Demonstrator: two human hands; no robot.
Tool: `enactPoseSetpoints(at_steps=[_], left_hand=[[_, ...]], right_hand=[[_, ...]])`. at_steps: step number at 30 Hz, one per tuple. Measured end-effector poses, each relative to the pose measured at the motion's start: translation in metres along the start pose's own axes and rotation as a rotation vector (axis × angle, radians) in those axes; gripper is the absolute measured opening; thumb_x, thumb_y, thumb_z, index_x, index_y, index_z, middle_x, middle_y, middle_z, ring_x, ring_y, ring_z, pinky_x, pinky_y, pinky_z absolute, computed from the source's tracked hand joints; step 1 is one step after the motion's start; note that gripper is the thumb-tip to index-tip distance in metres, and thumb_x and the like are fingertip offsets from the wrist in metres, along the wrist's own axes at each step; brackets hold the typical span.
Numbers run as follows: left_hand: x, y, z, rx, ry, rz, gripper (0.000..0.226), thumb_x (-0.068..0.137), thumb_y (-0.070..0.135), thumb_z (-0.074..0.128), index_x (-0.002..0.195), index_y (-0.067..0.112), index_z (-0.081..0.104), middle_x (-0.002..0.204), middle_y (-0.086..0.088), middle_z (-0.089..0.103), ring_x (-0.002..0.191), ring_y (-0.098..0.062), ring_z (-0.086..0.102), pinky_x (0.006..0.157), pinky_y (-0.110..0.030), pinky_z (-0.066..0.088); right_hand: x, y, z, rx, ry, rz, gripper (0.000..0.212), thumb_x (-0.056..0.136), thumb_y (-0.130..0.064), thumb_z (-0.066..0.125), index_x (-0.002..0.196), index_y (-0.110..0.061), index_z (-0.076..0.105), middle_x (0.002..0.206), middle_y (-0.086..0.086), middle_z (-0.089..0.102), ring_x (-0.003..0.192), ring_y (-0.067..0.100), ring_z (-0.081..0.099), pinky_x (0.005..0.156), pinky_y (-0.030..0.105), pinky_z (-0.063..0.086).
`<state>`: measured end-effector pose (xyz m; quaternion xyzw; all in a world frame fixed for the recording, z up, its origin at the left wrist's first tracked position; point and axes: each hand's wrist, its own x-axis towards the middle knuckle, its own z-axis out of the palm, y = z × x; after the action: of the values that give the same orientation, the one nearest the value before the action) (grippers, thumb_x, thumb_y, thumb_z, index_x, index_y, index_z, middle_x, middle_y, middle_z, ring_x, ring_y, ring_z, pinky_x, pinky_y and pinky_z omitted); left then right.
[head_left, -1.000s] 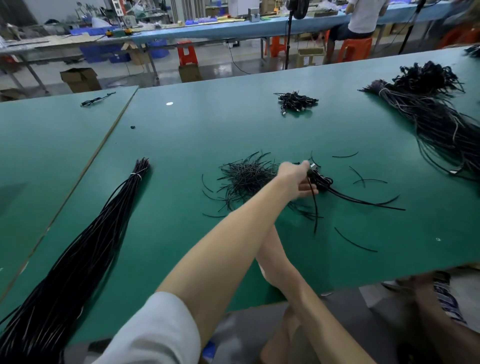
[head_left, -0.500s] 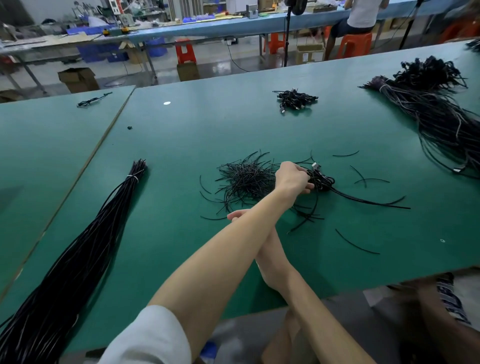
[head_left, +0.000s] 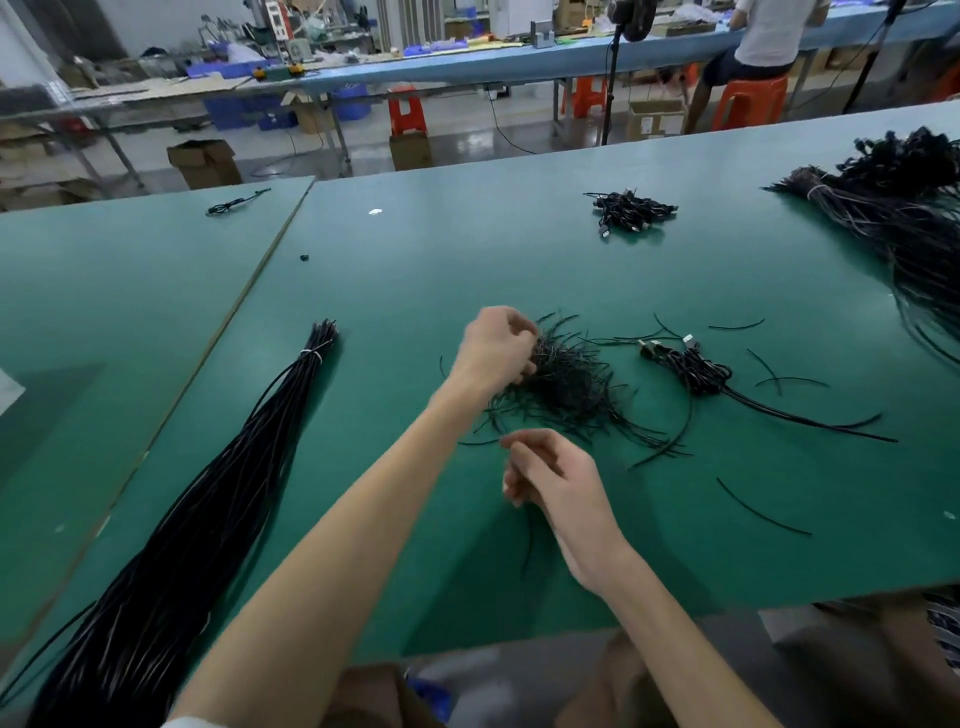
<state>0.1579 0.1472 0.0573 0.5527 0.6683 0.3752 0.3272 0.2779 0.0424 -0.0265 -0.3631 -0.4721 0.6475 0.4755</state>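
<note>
Left grip (head_left: 493, 349) in wire pile (head_left: 569, 382), coiled cable (head_left: 696, 366) beside

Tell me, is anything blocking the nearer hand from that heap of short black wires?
Nothing visible. Only bare green table and stray strands lie between the right hand and the heap; the left hand grips its edge.

A green tabletop (head_left: 519, 249) fills the foreground and butts against a second green tabletop (head_left: 104, 291) on the left. Behind them lies a glossy grey floor (head_left: 467, 137) with cardboard boxes (head_left: 205, 163) and orange plastic stools (head_left: 408, 111). A long blue workbench (head_left: 467, 67), cluttered with equipment, crosses the back, with blue bins (head_left: 228, 111) under it. A person in a white shirt (head_left: 769, 31) sits there beside a black stand (head_left: 610, 88).
</note>
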Motion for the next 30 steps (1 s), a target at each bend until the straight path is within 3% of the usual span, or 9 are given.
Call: enactPoseSetpoints(at_steps=[3, 6, 10, 19, 26, 30], left_hand=[[-0.009, -0.042, -0.063, 0.568, 0.205, -0.092, 0.014, 0.098, 0.011, 0.052, 0.104, 0.007, 0.063, 0.112, -0.015, 0.069, 0.096, -0.036, 0.069, 0.080, -0.040, 0.054], [-0.025, -0.087, -0.106, 0.882, 0.298, -0.268, 0.033, 0.098, 0.008, 0.053, 0.129, -0.002, 0.049, 0.135, -0.023, 0.051, 0.121, -0.040, 0.057, 0.093, -0.048, 0.049], [-0.041, -0.133, -0.127, 0.965, 0.333, -0.382, 0.047, 0.096, 0.001, 0.055, 0.138, -0.006, 0.036, 0.139, -0.024, 0.042, 0.129, -0.038, 0.046, 0.097, -0.048, 0.048], [-0.035, -0.148, -0.133, 1.096, 0.331, -0.345, 0.056, 0.083, -0.009, 0.067, 0.131, -0.003, 0.039, 0.129, -0.020, 0.044, 0.114, -0.033, 0.052, 0.081, -0.040, 0.052], [-0.029, -0.136, -0.135, 1.327, 0.226, -0.342, 0.046, 0.090, 0.003, 0.066, 0.128, -0.007, 0.043, 0.122, -0.019, 0.053, 0.108, -0.030, 0.063, 0.077, -0.034, 0.057], [-0.025, -0.131, -0.140, 1.303, 0.197, -0.331, 0.044, 0.088, 0.000, 0.065, 0.129, -0.008, 0.049, 0.120, -0.019, 0.058, 0.107, -0.031, 0.065, 0.077, -0.034, 0.056]], right_hand=[[0.000, 0.003, -0.002, -0.037, -0.037, -0.030, 0.013, 0.105, -0.006, 0.053, 0.108, -0.003, 0.066, 0.074, 0.005, 0.064, 0.069, 0.019, 0.061, 0.060, 0.026, 0.049], [-0.001, 0.003, -0.003, -0.049, -0.048, -0.036, 0.013, 0.105, -0.007, 0.054, 0.107, -0.004, 0.066, 0.076, 0.006, 0.065, 0.070, 0.020, 0.062, 0.062, 0.026, 0.051], [-0.001, 0.004, -0.004, -0.077, -0.052, -0.049, 0.013, 0.104, -0.007, 0.055, 0.106, -0.006, 0.068, 0.077, 0.006, 0.066, 0.070, 0.019, 0.062, 0.062, 0.024, 0.051], [-0.002, 0.006, -0.006, -0.078, -0.031, -0.051, 0.013, 0.104, -0.006, 0.055, 0.106, -0.005, 0.068, 0.075, 0.007, 0.065, 0.069, 0.019, 0.061, 0.060, 0.026, 0.050], [-0.002, 0.007, -0.007, -0.094, -0.032, -0.050, 0.013, 0.104, -0.006, 0.056, 0.106, -0.007, 0.069, 0.076, 0.006, 0.065, 0.070, 0.020, 0.062, 0.061, 0.027, 0.051], [0.000, 0.007, -0.007, -0.083, -0.028, -0.044, 0.014, 0.104, -0.006, 0.055, 0.106, -0.007, 0.069, 0.076, 0.007, 0.065, 0.070, 0.020, 0.062, 0.062, 0.026, 0.051]])
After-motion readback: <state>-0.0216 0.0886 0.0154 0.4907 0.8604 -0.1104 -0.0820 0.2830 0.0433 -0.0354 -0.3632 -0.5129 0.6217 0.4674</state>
